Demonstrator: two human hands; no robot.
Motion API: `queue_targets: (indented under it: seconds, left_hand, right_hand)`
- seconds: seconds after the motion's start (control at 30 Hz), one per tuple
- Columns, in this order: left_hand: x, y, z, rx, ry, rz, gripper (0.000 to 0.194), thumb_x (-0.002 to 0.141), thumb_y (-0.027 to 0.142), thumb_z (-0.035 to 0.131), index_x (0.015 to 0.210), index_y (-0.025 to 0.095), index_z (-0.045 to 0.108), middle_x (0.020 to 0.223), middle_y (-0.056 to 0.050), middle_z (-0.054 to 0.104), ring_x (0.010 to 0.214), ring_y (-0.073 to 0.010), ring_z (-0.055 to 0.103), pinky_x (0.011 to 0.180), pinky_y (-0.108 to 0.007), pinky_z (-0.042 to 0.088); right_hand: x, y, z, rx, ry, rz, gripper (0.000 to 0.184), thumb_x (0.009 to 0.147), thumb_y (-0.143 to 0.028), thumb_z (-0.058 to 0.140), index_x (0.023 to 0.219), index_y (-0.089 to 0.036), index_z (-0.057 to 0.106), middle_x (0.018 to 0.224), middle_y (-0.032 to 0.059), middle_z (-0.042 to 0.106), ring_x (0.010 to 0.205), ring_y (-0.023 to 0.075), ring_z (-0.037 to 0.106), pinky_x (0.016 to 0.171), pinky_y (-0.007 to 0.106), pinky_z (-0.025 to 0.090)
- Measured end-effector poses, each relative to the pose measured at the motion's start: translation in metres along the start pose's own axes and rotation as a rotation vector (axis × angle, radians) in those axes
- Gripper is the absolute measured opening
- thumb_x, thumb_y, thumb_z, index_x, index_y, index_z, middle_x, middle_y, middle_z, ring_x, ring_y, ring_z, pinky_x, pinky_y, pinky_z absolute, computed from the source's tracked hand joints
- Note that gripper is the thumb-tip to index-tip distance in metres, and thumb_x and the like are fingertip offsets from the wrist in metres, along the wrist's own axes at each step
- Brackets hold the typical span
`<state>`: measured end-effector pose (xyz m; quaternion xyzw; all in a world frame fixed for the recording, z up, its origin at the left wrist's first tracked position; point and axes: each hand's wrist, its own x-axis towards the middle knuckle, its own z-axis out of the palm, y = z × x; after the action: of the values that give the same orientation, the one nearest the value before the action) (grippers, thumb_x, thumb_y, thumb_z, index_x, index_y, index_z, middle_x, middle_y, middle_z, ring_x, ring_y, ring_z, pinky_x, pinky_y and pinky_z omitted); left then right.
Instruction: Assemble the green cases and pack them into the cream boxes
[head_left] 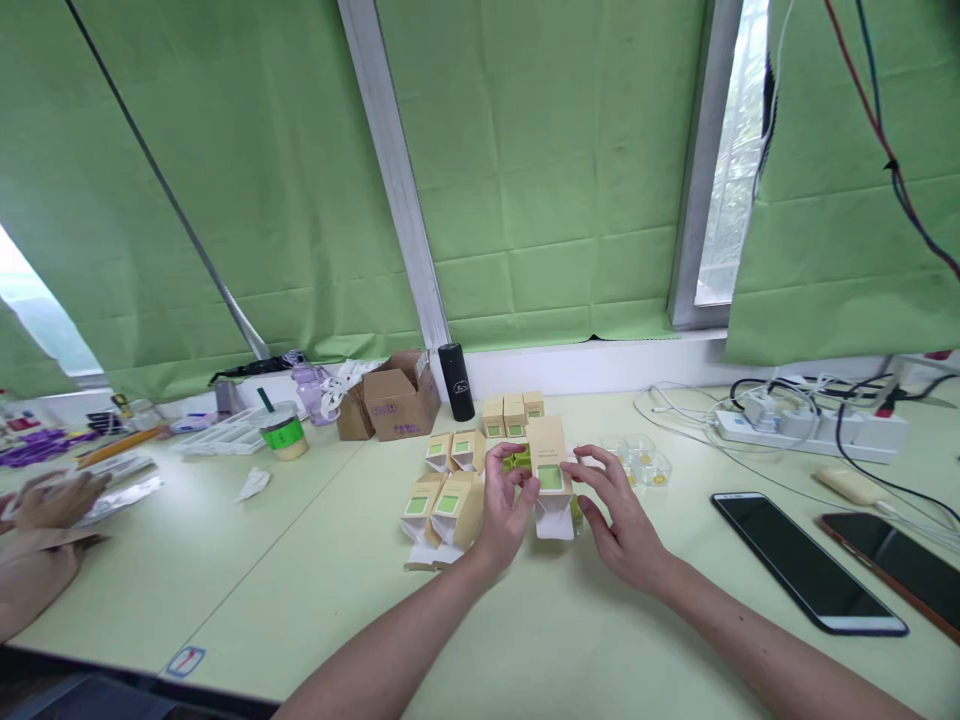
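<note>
Between my hands is a small beige cardboard box point(547, 449) with a green window, its white lower flaps folded out toward me. My left hand point(504, 510) grips it from the left, with the thumb at the edge. On the other side, the curved fingers of my right hand point(621, 522) hold the right edge, fingertips against the front. Bright green pieces point(516, 460) show partly behind the box. Similar boxes point(456, 505) with open flaps lie left of my left hand. Clear plastic cups point(651, 466) with yellow bits inside sit beyond my right hand.
More small boxes point(513, 414) stand behind. At the back are a black cylinder point(456, 382), a brown carton point(405, 400) and a drink cup point(283, 432). Phones point(810, 563) and a cabled power strip point(806, 436) lie right. Another person's hand point(60, 498) is far left.
</note>
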<state>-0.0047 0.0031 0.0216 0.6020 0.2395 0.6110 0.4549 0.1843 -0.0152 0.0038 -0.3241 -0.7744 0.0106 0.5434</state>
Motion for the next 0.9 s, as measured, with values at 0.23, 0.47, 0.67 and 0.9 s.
queue_targets:
  seconds: [0.23, 0.47, 0.67, 0.9]
  left_hand:
    - [-0.0025, -0.0025, -0.0014, 0.035, -0.028, -0.021, 0.047, 0.092, 0.048, 0.072, 0.127, 0.027, 0.047, 0.133, -0.01, 0.053, 0.097, -0.0195, 0.066, 0.086, -0.035, 0.054]
    - [-0.0051, -0.0045, -0.0049, 0.141, -0.023, 0.005, 0.045, 0.095, 0.048, 0.067, 0.132, 0.028, 0.05, 0.133, -0.011, 0.055, 0.102, -0.0227, 0.064, 0.091, -0.039, 0.053]
    - [-0.0059, -0.0014, -0.0067, 0.364, -0.112, 0.17, 0.041, 0.093, 0.041, 0.067, 0.131, 0.027, 0.06, 0.145, -0.014, 0.043, 0.129, -0.0334, 0.051, 0.106, -0.05, 0.046]
    - [-0.0059, -0.0039, -0.0072, 0.442, -0.113, 0.174, 0.042, 0.092, 0.041, 0.068, 0.131, 0.027, 0.059, 0.145, -0.013, 0.041, 0.137, -0.0333, 0.045, 0.107, -0.048, 0.047]
  right_hand:
    - [-0.0015, 0.0008, 0.0027, 0.104, -0.024, 0.062, 0.044, 0.1, -0.009, 0.041, 0.134, -0.03, 0.058, 0.14, 0.0136, 0.047, 0.12, 0.0254, 0.063, 0.09, 0.042, 0.064]
    - [-0.0014, 0.0065, 0.0029, 0.196, 0.017, 0.153, 0.036, 0.104, -0.019, 0.045, 0.134, -0.029, 0.061, 0.136, 0.0129, 0.049, 0.122, 0.0244, 0.061, 0.092, 0.039, 0.064]
    - [-0.0017, 0.0063, 0.0027, 0.272, 0.022, 0.184, 0.036, 0.104, -0.025, 0.049, 0.138, -0.029, 0.06, 0.138, 0.0136, 0.049, 0.127, 0.0261, 0.057, 0.096, 0.042, 0.062]
    - [-0.0031, 0.0054, 0.0027, 0.326, -0.008, 0.244, 0.038, 0.104, -0.033, 0.051, 0.14, -0.032, 0.06, 0.142, 0.0124, 0.045, 0.131, 0.0281, 0.054, 0.102, 0.045, 0.058]
